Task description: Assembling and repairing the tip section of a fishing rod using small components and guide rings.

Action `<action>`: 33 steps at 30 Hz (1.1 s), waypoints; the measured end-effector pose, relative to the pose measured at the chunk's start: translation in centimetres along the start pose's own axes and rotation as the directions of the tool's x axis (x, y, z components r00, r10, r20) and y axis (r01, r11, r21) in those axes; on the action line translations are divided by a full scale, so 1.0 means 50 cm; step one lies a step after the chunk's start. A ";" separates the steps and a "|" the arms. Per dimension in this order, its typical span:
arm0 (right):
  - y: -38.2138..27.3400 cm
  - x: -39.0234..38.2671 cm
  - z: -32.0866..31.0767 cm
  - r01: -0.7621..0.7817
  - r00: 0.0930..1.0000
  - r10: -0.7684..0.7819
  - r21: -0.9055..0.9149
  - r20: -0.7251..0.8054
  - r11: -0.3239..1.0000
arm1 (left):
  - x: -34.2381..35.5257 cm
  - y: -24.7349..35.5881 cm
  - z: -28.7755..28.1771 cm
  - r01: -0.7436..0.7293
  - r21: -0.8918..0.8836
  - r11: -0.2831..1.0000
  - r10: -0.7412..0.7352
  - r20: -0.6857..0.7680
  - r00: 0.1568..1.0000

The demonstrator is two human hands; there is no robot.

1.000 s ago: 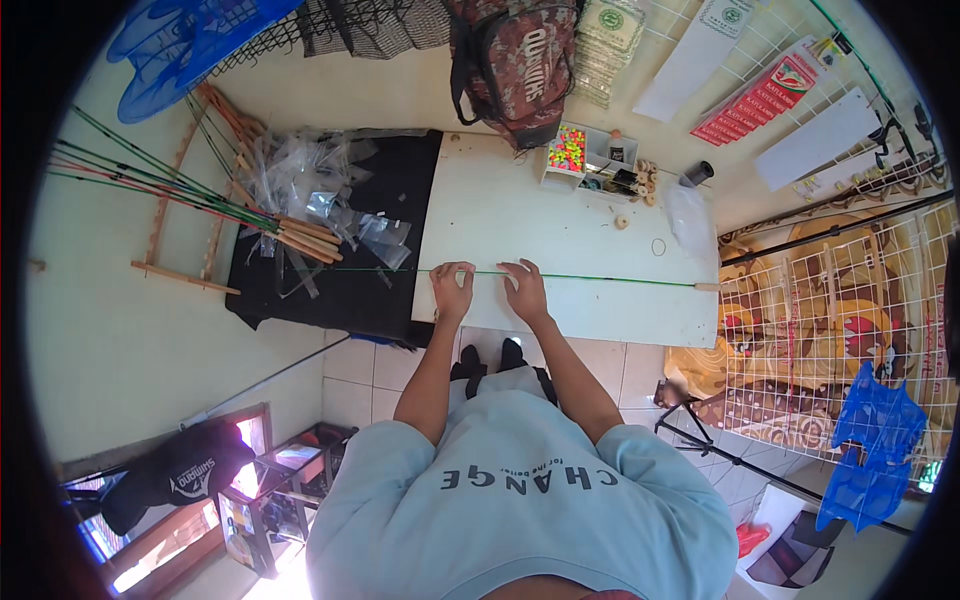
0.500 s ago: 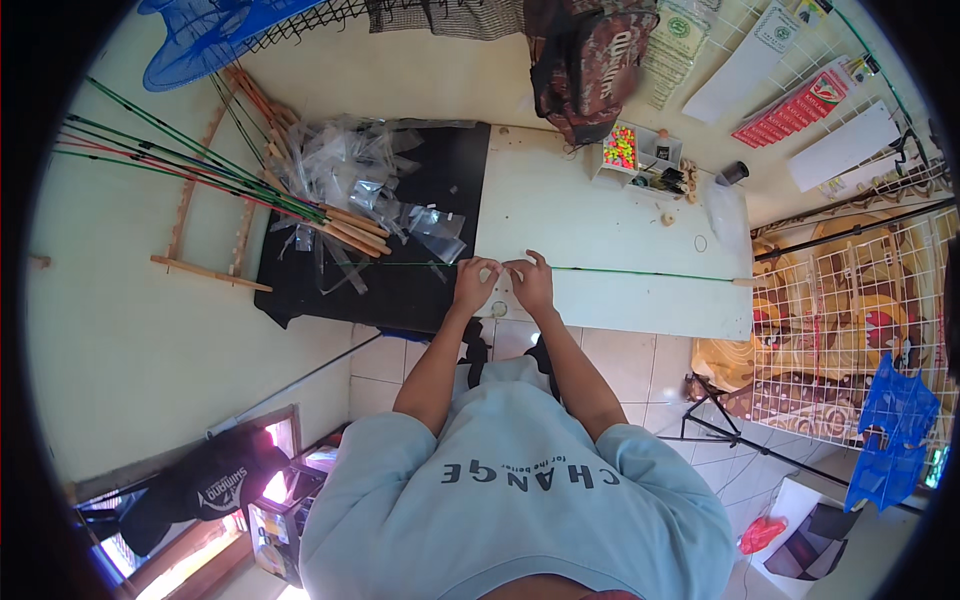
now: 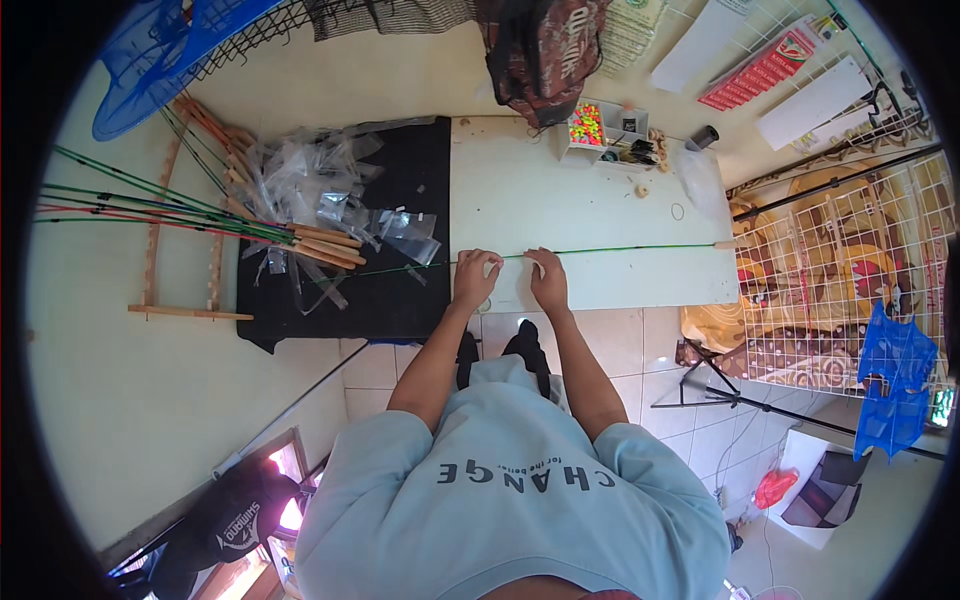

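Green fishing rod [image 3: 620, 248] is stretching from black cloth [image 3: 400, 300], left hand [image 3: 478, 274] pinching it, right hand [image 3: 547, 282] curving at it (can't tell if gripping), across white tabletop [image 3: 620, 205] to its pale handle [image 3: 724, 245]. I'm guessing it's feeling light, whippy, fragile leftward; I'd be holding that handle.

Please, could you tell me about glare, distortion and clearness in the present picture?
Head view: the bright patch at lower left washes out, pinkish-edged; head view: black surrounds the round image, and the white grid looks bowed; head view: the green rod shows clearly against the white table, but faintly over the black cloth.
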State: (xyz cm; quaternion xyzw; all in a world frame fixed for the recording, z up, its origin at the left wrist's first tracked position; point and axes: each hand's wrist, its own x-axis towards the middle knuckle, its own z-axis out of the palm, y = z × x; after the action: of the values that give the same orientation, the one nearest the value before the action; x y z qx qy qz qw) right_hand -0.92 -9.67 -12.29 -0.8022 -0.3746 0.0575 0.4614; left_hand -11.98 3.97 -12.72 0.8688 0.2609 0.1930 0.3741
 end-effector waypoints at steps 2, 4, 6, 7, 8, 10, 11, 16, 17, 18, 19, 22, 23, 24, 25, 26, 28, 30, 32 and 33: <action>0.018 -0.001 -0.034 -0.012 1.000 0.010 -0.102 -0.027 0.995 | 0.001 0.018 0.014 -0.019 0.011 1.000 0.019 0.018 1.000; 0.035 0.000 -0.060 0.012 0.998 -0.022 -0.181 -0.055 0.983 | 0.001 0.037 0.029 -0.041 0.023 0.999 0.039 0.076 0.996; 0.053 -0.003 -0.086 -0.085 0.995 0.066 -0.275 -0.076 0.958 | 0.004 0.056 0.051 -0.045 0.018 0.999 0.043 0.095 0.995; 0.064 -0.002 -0.100 -0.067 0.997 0.051 -0.311 -0.060 0.948 | 0.007 0.066 0.064 -0.064 0.026 0.998 0.060 0.115 0.992; 0.074 -0.002 -0.111 -0.065 0.997 0.050 -0.312 -0.056 0.948 | 0.008 0.076 0.078 -0.082 0.034 0.996 0.076 0.134 0.988; 0.095 -0.003 -0.130 -0.072 0.997 0.066 -0.365 -0.028 0.928 | 0.010 0.097 0.103 -0.098 0.058 0.993 0.088 0.155 0.984; 0.105 -0.002 -0.138 -0.099 0.995 0.098 -0.380 -0.021 0.920 | 0.010 0.110 0.116 -0.109 0.063 0.992 0.096 0.175 0.980; 0.140 -0.002 -0.164 -0.117 0.978 0.164 -0.312 0.126 0.943 | 0.003 0.137 0.178 -0.065 0.099 0.993 0.046 0.182 0.982; 0.144 -0.003 -0.167 -0.121 0.975 0.171 -0.308 0.141 0.944 | 0.000 0.139 0.188 -0.057 0.114 0.992 0.035 0.186 0.982; 0.149 -0.003 -0.170 -0.124 0.972 0.178 -0.304 0.155 0.945 | -0.002 0.141 0.197 -0.056 0.114 0.992 0.034 0.183 0.983; 0.151 -0.003 -0.170 -0.132 0.970 0.183 -0.288 0.161 0.949 | -0.003 0.143 0.204 -0.040 0.136 0.990 0.017 0.169 0.986; 0.159 -0.001 -0.171 -0.124 0.966 0.179 -0.274 0.186 0.954 | -0.003 0.149 0.220 -0.052 0.206 0.977 0.032 0.101 0.994; 0.161 -0.002 -0.169 -0.128 0.967 0.178 -0.255 0.182 0.959 | -0.001 0.151 0.222 -0.041 0.235 0.971 0.017 0.104 0.994; 0.163 -0.003 -0.167 -0.132 0.968 0.176 -0.235 0.179 0.963 | 0.001 0.152 0.224 -0.030 0.263 0.964 0.002 0.107 0.994; 0.167 -0.005 -0.167 -0.131 0.968 0.175 -0.235 0.178 0.963 | 0.003 0.157 0.225 -0.030 0.264 0.964 0.002 0.106 0.994; 0.171 -0.007 -0.166 -0.130 0.969 0.171 -0.220 0.176 0.967 | 0.006 0.159 0.224 -0.040 0.307 0.951 0.000 0.131 0.991; 0.179 -0.008 -0.162 -0.092 0.976 0.131 -0.215 0.176 0.972 | 0.009 0.161 0.226 -0.029 0.345 0.938 -0.027 0.156 0.987; 0.188 -0.005 -0.159 -0.079 0.963 0.124 -0.190 0.237 0.979 | 0.006 0.142 0.242 -0.061 0.385 0.921 -0.002 0.160 0.987; 0.190 -0.001 -0.153 -0.076 0.960 0.124 -0.193 0.252 0.978 | 0.004 0.133 0.246 -0.076 0.343 0.936 0.025 0.151 0.988; 0.189 0.001 -0.149 -0.077 0.956 0.129 -0.199 0.264 0.977 | 0.003 0.128 0.247 -0.096 0.298 0.950 0.054 0.145 0.988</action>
State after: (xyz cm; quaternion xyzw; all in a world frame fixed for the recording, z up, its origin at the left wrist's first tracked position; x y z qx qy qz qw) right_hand 7.58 -17.63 -15.46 -0.8446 -0.3962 0.1571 0.3239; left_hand -3.35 -6.47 -15.88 0.9364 0.2284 0.1054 0.2449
